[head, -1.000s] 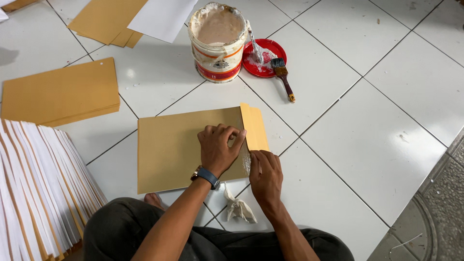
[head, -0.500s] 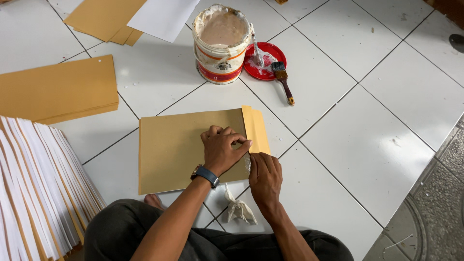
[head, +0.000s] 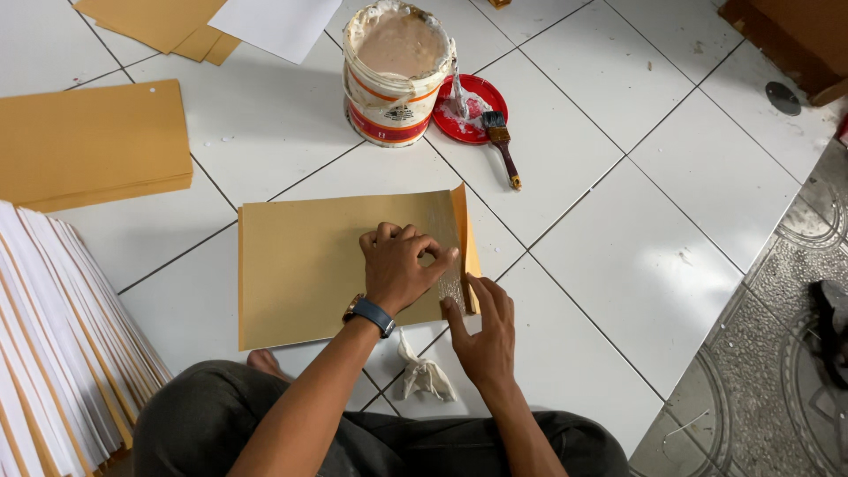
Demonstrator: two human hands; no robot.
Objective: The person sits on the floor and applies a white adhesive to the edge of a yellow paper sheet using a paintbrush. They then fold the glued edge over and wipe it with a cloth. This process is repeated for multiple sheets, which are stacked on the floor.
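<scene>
Paper lies in front of us on the white tiled floor [head: 618,265]: a large brown sheet [head: 309,265], flat, with a narrow flap [head: 465,234] along its right edge tilted up and a glistening strip of paste just left of that fold. Our left hand [head: 397,265] rests on the sheet beside the wet strip, knuckles bent and fingertips pressing down, a dark wristwatch [head: 371,314] on the wrist. Our right hand [head: 481,331] sits at the near right corner, fingers held close together and extended toward the flap's lower end, touching or nearly touching it; we cannot tell which. Judging by this, the paste is already on and the flap is only partly raised, so folding it over and pressing it flat seems to be what is left. A crumpled white rag [head: 424,375] lies on the floor near our knees. Farther off stands a paste-smeared bucket [head: 397,75], with a red lid [head: 473,108] just right of it and a brush [head: 501,146] lying half on the lid. To the left we see a stack of brown sheets [head: 88,146], and at the near left a fanned pile of white-edged sheets [head: 62,353].
</scene>
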